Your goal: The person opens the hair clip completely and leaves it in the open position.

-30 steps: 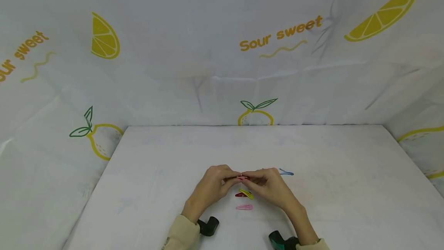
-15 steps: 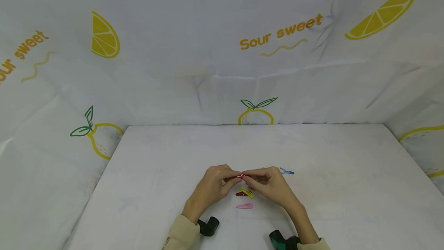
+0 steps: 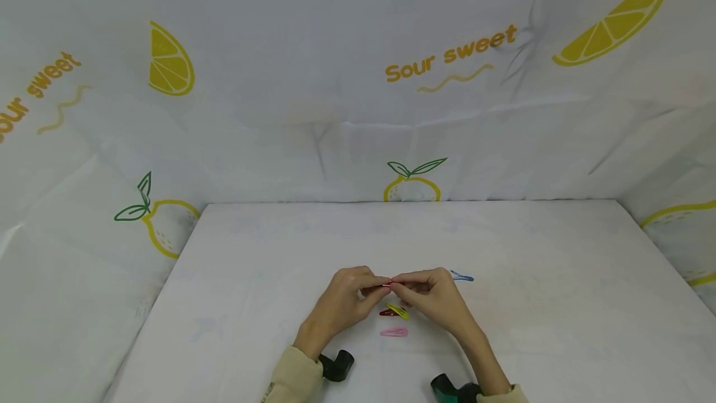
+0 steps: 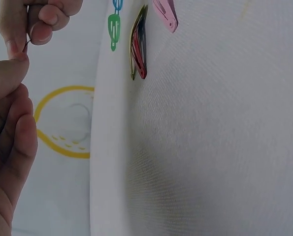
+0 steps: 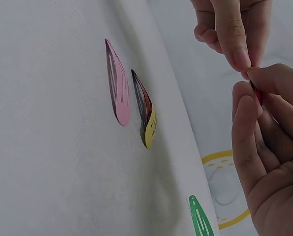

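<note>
A slim red hair clip [image 5: 257,94], mostly hidden, is pinched aloft by the left grip [image 3: 348,294] and right grip [image 3: 440,298].

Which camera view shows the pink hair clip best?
The right wrist view: the pink hair clip appears whole, large and unobstructed there, with its cut-out slots visible. The head view also shows it whole, but very small. The left wrist view catches only part of it, cut off by the top edge.

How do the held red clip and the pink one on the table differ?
The red clip is held by the left hand and right hand; the pink clip lies on the table. Fingers cover most of the red clip, while the pink clip shows whole in the head view.
</note>
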A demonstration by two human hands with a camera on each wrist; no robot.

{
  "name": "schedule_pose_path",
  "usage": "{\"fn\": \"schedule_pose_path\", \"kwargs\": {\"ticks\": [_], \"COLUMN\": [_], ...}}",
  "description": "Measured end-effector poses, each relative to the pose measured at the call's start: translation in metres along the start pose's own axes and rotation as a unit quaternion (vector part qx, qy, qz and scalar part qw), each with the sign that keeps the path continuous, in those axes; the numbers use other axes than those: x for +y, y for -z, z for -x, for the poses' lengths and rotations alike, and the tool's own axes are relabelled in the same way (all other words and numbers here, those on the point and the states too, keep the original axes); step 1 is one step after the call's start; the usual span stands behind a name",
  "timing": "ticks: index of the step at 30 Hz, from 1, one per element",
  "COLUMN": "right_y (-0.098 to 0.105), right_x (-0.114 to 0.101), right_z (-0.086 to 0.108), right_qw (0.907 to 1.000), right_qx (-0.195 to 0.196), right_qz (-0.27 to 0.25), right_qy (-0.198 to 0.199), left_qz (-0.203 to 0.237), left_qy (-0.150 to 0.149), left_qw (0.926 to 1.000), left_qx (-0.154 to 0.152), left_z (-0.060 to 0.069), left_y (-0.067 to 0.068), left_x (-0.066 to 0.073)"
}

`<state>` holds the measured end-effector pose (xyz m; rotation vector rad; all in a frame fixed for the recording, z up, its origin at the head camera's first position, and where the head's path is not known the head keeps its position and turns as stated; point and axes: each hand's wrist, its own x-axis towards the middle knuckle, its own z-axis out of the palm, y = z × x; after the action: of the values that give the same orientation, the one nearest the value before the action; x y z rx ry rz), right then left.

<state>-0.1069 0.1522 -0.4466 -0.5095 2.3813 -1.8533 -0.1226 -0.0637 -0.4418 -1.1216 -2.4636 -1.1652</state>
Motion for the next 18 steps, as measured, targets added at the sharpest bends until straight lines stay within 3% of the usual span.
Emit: {"fn": "schedule_pose_path", "kwargs": {"ticks": [10,18], "right_y": [-0.0061,-0.0095], "right_x": [-0.0004,0.0025], "right_z": [-0.0012,-0.0028], "right_qw": [0.9998,0.9992], "right_qx": [0.018,0.036], "right_qz": [-0.001,0.013], "right_qy": [0.001,0.014], "left_qz": [0.031,0.020], "left_qy": [0.011,0.029], "left_qw": [0.9994,0.9994], "left_qx": [0.011,0.006], "left_z": [0.0009,-0.0007], "left_y": [-0.0021,-0.0031], "left_x": [-0.0037,-0.0016]}}
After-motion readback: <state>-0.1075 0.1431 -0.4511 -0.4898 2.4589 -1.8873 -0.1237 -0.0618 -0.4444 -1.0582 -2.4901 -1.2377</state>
